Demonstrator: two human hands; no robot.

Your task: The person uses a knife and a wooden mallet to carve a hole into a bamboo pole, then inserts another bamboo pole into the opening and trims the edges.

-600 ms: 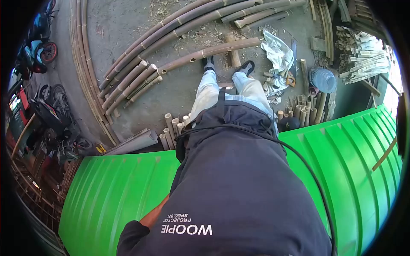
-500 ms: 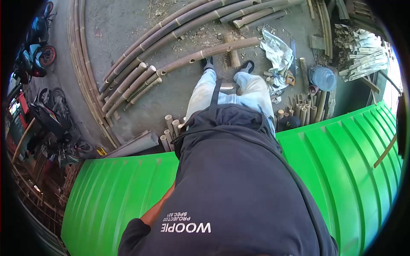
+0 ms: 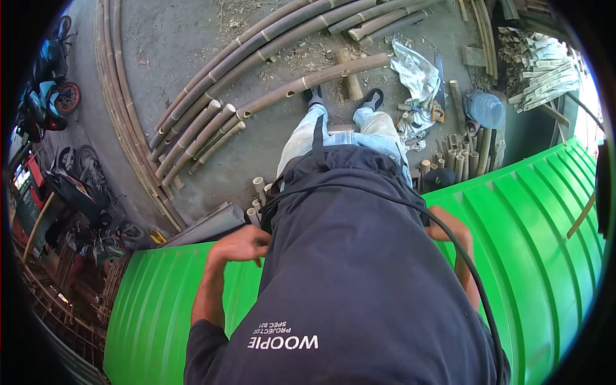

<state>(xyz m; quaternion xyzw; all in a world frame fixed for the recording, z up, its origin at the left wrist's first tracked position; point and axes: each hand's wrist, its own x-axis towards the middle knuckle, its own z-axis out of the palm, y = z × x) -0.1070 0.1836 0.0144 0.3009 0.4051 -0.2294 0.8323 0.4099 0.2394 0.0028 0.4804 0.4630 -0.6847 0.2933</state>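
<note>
My left hand (image 3: 244, 242) is bent at the wrist beside the left side of my dark shirt (image 3: 359, 276). Its fingers curl inward against the cloth, and their tips are partly hidden. On the other side, my right hand (image 3: 447, 224) is at the shirt's edge near the waist, its fingers tucked out of sight behind the fabric. A thin black cable (image 3: 471, 263) crosses the shirt at waist level and loops down past the right forearm. Below the shirt show my light blue jeans (image 3: 378, 131), with a dark strap (image 3: 318, 136) hanging over them.
Green ribbed sheeting (image 3: 526, 237) lies on both sides of me. Ahead, a bamboo pole (image 3: 301, 83) rests across a short log (image 3: 350, 80), near longer curved poles (image 3: 256, 48). To the right are a handsaw (image 3: 438, 112), a water jug (image 3: 484, 109) and upright bamboo pieces (image 3: 459, 160). Motorbikes (image 3: 74, 183) stand left.
Both hands have come into view at the sides of my shirt; before, only part of the left forearm showed. The cable now bows farther out on the right.
</note>
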